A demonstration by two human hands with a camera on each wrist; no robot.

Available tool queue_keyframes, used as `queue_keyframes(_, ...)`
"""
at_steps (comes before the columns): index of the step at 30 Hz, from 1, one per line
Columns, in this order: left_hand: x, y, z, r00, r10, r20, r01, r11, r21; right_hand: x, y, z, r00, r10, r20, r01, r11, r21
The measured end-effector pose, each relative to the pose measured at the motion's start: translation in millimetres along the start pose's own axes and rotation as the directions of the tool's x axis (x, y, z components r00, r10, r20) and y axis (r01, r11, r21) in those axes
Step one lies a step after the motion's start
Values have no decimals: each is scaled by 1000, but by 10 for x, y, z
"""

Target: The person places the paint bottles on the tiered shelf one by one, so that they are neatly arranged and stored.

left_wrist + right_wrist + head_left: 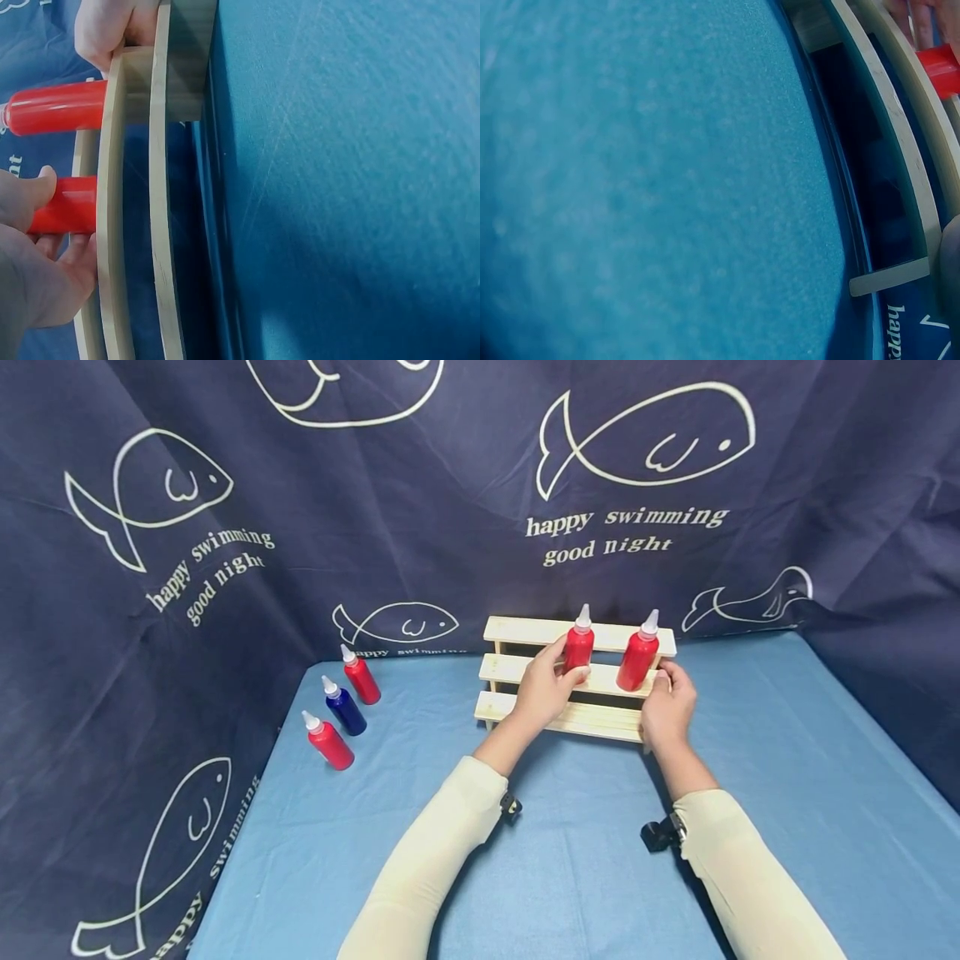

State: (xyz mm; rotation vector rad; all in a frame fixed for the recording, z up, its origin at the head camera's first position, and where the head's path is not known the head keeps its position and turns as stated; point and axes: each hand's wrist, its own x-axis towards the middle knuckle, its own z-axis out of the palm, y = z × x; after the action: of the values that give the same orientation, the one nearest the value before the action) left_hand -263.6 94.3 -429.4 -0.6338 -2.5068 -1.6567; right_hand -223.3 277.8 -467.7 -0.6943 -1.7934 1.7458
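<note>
A three-tier wooden rack (592, 717) stands at the back of the table. My left hand (542, 687) holds a red squeeze bottle (578, 647) with a white pointed cap, thumb on one side and fingers on the other. In the left wrist view that bottle (69, 204) is upright against the middle shelf (112, 225), its cap hidden by the hand. Another red bottle (637, 662) stands to its right on the same tier. My right hand (670, 706) grips the rack's right end, apart from that second bottle.
On the left of the blue cloth (570, 877) stand a red bottle (362, 678), a blue bottle (346, 708) and another red bottle (330, 743), in a row. A dark fish-print curtain (480, 510) hangs close behind the rack and along the left.
</note>
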Motion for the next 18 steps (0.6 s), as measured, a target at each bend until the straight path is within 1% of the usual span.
queue_keyframes(4, -15, -21, 2, 1000, 18, -14, -18, 1000, 13, 4, 1, 13, 1000, 4, -6, -3, 1000, 8)
queue_keyframes(9, -23, -12, 12, 1000, 17, -21, -16, 999, 29, 8, -22, 18, 1000, -11, -20, 11, 1000, 14)
queue_keyframes(14, -23, -26, 16, 1000, 13, -8, -13, 999, 47, -1, -33, 12, 1000, -10, -19, 10, 1000, -3)
queue_keyframes(18, -36, -40, 8, 1000, 21, 10, -22, 998, 58, -12, -23, 5, 1000, -4, -15, 4, 1000, -8)
